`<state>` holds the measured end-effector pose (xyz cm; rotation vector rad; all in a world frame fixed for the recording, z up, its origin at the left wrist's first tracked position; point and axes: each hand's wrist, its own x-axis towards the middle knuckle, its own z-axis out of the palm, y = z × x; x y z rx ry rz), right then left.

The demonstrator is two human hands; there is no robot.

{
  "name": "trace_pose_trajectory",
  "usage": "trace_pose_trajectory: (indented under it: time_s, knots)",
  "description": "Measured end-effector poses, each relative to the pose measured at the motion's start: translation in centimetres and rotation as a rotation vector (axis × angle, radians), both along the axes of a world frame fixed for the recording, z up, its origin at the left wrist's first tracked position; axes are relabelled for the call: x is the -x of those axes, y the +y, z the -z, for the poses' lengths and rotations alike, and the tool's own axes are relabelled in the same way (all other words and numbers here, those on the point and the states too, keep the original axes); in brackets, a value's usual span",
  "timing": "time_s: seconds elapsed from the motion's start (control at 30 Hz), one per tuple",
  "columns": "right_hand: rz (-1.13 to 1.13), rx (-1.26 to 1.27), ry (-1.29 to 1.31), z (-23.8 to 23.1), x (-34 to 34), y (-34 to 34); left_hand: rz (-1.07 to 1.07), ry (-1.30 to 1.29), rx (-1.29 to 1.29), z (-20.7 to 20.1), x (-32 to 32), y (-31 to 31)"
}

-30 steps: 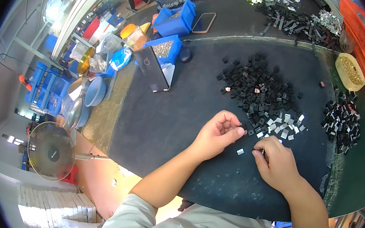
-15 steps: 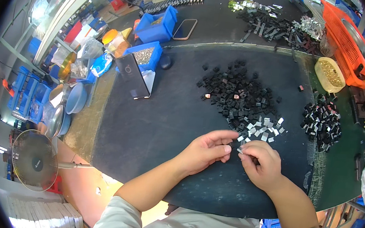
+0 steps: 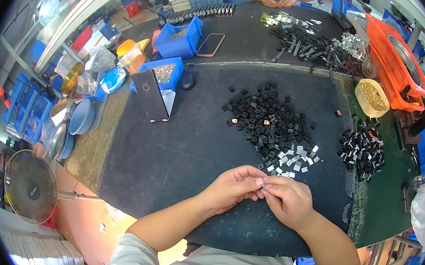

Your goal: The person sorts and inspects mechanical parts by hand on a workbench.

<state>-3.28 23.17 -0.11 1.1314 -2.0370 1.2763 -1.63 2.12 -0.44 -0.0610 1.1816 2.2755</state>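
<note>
Both hands [image 3: 289, 200] meet, fingertips [image 3: 259, 182] together and fingers curled, forearms [image 3: 175, 218] slanting inward.

Black parts [image 3: 276, 116], silver tabs [image 3: 297, 167]

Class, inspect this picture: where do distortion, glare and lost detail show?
Head view: black mat bows along its near edge; head view: floor has an overbright patch; head view: whatever lies between left hand and right hand is too small to identify.
</note>
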Motion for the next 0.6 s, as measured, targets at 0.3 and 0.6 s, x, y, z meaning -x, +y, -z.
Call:
trace_pose_trajectory:
  time_s: [0.3,0.6]
  knots:
    - [0.05,-0.027,0.003,-0.3,-0.1,-0.2,-0.051,-0.016,-0.07,-0.2,0.1,-0.1]
    - [0.0,0.08,-0.431,0.6,-0.4,-0.1,-0.027,0.104,0.049,-0.3,0.2,0.1]
